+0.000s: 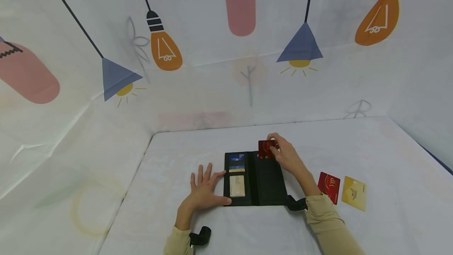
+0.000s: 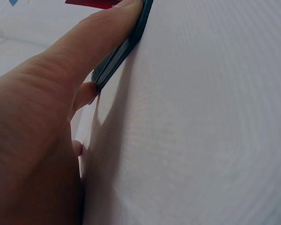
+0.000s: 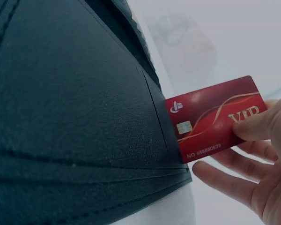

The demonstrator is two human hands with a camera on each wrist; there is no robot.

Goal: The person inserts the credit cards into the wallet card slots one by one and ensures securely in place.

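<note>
A black card wallet (image 1: pixel 271 184) lies spread flat on the white table. Its left side holds blue cards (image 1: pixel 236 157) and a cream-coloured card (image 1: pixel 237 186) in slots. My right hand (image 1: pixel 284 156) pinches a red VIP card (image 3: pixel 210 119) between thumb and fingers at the far edge of the wallet's right side. In the right wrist view the card's chip end meets that edge; whether it is inside a slot I cannot tell. With fingers spread, my left hand (image 1: pixel 201 196) rests its thumb on the wallet's near left corner, the index finger touching the left edge.
To the right of the wallet, beside my right forearm, lie a second red VIP card (image 1: pixel 329 187) and a yellow card (image 1: pixel 354 193). A white cloth (image 1: pixel 212 89) printed with lamps and bulbs hangs behind the table (image 1: pixel 170 156).
</note>
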